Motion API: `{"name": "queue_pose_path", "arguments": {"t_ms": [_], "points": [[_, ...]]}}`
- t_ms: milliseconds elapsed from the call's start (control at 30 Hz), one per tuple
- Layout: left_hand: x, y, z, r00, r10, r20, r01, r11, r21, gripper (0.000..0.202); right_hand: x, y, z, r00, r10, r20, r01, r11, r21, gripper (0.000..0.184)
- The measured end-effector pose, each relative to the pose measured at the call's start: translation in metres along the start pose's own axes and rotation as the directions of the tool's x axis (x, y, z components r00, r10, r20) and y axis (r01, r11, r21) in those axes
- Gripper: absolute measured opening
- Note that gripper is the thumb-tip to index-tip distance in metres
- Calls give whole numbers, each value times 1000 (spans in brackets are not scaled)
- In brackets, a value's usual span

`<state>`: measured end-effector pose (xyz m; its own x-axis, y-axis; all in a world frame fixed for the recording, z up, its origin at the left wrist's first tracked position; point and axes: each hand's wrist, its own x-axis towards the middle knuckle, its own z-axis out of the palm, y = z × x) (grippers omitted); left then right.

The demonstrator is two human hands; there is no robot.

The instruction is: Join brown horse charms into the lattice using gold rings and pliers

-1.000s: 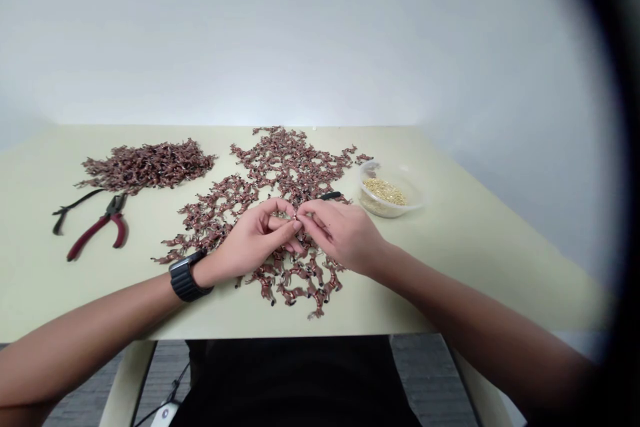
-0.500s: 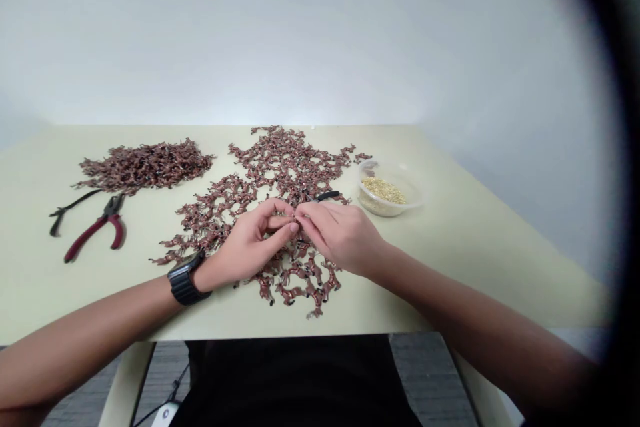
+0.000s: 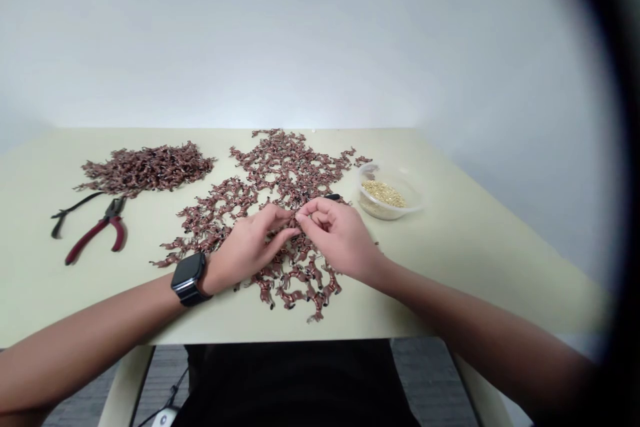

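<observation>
My left hand (image 3: 250, 247) and my right hand (image 3: 337, 235) meet fingertip to fingertip over a spread of small reddish-brown figure pieces (image 3: 273, 193) on a pale table (image 3: 480, 240). Both hands are closed in a pinch at the same spot, on something too small to name. A black watch (image 3: 189, 278) sits on my left wrist. A dark slender tool (image 3: 331, 197) lies just behind my right hand's fingers.
A second heap of the same brown pieces (image 3: 145, 167) lies at the back left. Red-handled pliers (image 3: 97, 230) and a black-handled tool (image 3: 70, 208) lie at the left. A clear plastic bowl of small golden bits (image 3: 387, 197) stands to the right.
My left wrist has turned, so the watch face shows more. Both hands stay pinched together at the same place with small finger shifts.
</observation>
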<state>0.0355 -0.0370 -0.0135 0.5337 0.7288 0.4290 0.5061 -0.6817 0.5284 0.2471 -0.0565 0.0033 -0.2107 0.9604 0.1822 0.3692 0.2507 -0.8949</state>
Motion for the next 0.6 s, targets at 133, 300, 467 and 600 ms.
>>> {"name": "queue_pose_path", "arguments": {"t_ms": [133, 300, 467, 600], "points": [[0, -6, 2, 995, 99, 19, -100, 988, 114, 24, 3, 3, -3, 974, 180, 134, -207, 950, 232, 30], [3, 3, -2, 999, -41, 20, 44, 983, -176, 24, 7, 6, -10, 960, 188, 210, -252, 905, 344, 33], [5, 11, -2, 977, -164, 134, 211, 778, -592, 25, 9, 8, -15, 963, 121, 239, -200, 918, 342, 31], [8, 14, -2, 949, -209, 235, 315, 619, -720, 26, 8, 6, -14, 992, 29, 126, -61, 965, 253, 26]]}}
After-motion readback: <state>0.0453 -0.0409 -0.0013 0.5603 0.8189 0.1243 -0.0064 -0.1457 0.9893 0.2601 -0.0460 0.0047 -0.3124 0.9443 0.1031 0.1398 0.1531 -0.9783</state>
